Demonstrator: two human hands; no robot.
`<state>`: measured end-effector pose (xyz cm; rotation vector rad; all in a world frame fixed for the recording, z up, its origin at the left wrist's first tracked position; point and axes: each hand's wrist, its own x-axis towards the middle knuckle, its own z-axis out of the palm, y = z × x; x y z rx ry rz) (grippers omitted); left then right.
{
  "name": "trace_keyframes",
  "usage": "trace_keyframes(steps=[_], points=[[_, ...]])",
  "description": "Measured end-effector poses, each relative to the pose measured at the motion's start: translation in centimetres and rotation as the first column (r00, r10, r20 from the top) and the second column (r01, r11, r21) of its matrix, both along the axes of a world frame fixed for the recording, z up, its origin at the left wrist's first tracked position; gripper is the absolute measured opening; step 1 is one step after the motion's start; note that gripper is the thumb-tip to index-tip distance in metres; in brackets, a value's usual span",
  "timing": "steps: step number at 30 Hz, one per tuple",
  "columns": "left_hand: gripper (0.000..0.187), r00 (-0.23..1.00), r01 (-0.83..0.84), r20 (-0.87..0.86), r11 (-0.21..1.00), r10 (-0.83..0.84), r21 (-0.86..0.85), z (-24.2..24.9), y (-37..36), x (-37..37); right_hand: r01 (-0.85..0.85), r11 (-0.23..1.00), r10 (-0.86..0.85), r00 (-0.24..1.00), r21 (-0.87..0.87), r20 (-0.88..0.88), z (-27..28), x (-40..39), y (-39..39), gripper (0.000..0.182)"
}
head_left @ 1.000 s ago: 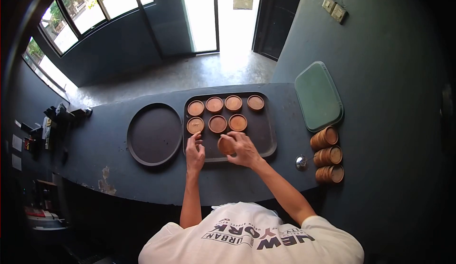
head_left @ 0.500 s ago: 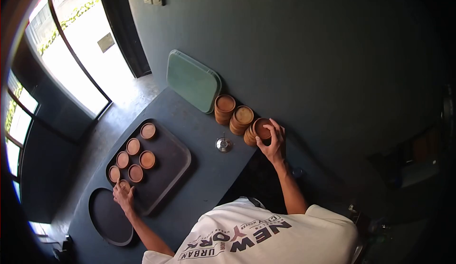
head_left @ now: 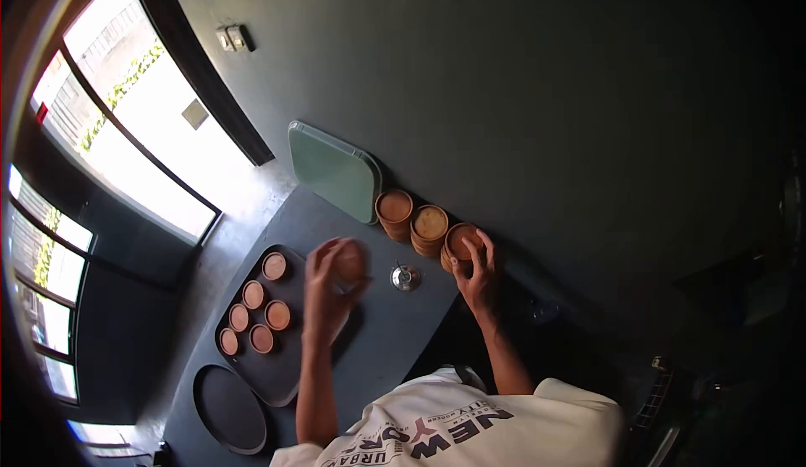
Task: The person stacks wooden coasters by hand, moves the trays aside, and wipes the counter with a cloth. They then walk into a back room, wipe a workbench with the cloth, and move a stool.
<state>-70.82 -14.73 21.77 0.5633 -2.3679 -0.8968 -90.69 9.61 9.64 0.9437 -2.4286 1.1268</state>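
Note:
My left hand (head_left: 326, 286) is raised over the right part of the dark rectangular tray (head_left: 281, 387), its fingers wrapped round a round wooden coaster (head_left: 348, 262) that is blurred by motion. On that tray several similar wooden coasters (head_left: 278, 315) lie apart from one another. My right hand (head_left: 478, 272) grips the top coaster (head_left: 462, 241) of the rightmost stack, thumb on the near side and fingers over the far rim. Two more stacks, one topped by a reddish coaster (head_left: 395, 206) and one by a lighter coaster (head_left: 431, 223), stand beside it.
A small shiny metal object (head_left: 405, 277) sits on the dark table (head_left: 382, 333) before the stacks. Green trays (head_left: 334, 171) lean on the wall at the back. A round dark tray (head_left: 229, 409) lies at the near left. Glass doors (head_left: 151, 131) are at the left.
My left hand has lifted off the tray's near left part with a coaster and moved up and right. My right hand remains at the rightmost stack. The camera view has shifted.

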Motion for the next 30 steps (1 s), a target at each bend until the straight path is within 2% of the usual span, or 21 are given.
trace_keyframes(steps=[1, 3, 4, 6, 9, 12, 15, 21, 24, 27, 30], points=[[0.08, 0.993, 0.121, -0.008, 0.992, -0.121, -0.026, -0.6, 0.5, -3.0, 0.008, 1.0, -0.008, 1.0, -0.004, 0.008, -0.2, -0.1, 0.0, 0.05], [0.078, 0.966, 0.26, 0.044, 0.959, -0.256, -0.114, -1.6, 1.8, -8.6, 0.019, 1.0, -0.019, 1.0, -0.013, 0.023, -0.9, 0.0, 0.1, 0.052], [0.075, 0.955, 0.282, 0.104, 0.958, -0.276, -0.046, -1.6, 2.8, -10.7, 0.013, 0.999, -0.012, 0.999, -0.031, 0.031, -0.9, -0.1, 0.0, 0.052], [0.078, 0.932, 0.358, 0.109, 0.922, -0.345, -0.147, -3.8, 2.2, -13.2, 0.001, 0.998, 0.001, 0.999, -0.059, 0.042, -0.6, -0.3, 0.1, 0.051], [0.073, 0.902, 0.419, 0.159, 0.903, -0.401, -0.093, -7.2, 2.5, -16.4, 0.055, 0.995, -0.053, 0.998, -0.082, 0.03, -0.4, -0.1, 0.0, 0.049], [0.06, 0.927, 0.358, 0.244, 0.869, -0.287, -0.341, -7.9, 2.9, -15.8, 0.003, 0.997, -0.003, 1.0, -0.078, 0.003, -0.4, -0.6, 0.1, 0.048], [0.05, 0.922, 0.357, 0.251, 0.899, -0.295, -0.253, -8.7, 2.7, -15.4, -0.032, 0.997, 0.038, 0.996, -0.077, 0.079, -0.6, -0.5, 0.3, 0.055], [0.049, 0.944, 0.314, 0.179, 0.924, -0.278, -0.22, -9.6, 3.4, -15.5, -0.028, 0.979, 0.053, 0.991, -0.203, 0.121, -1.3, -0.4, -0.4, 0.046], [0.059, 0.94, 0.321, 0.203, 0.91, -0.273, -0.264, -9.6, 3.2, -15.3, 0.123, 0.984, -0.103, 0.984, 0.132, -0.149, -0.6, -0.2, 0.0, 0.046], [0.074, 0.96, 0.278, 0.086, 0.945, -0.267, -0.174, -8.1, 3.5, -14.1, 0.158, 0.98, -0.136, 0.977, 0.124, -0.166, -1.7, -0.1, -0.2, 0.048], [0.084, 0.984, 0.173, -0.004, 0.968, -0.177, -0.184, -6.7, 2.4, -10.1, 0.114, 0.989, -0.094, 0.977, 0.092, -0.193, -1.6, -0.2, 0.1, 0.049]])
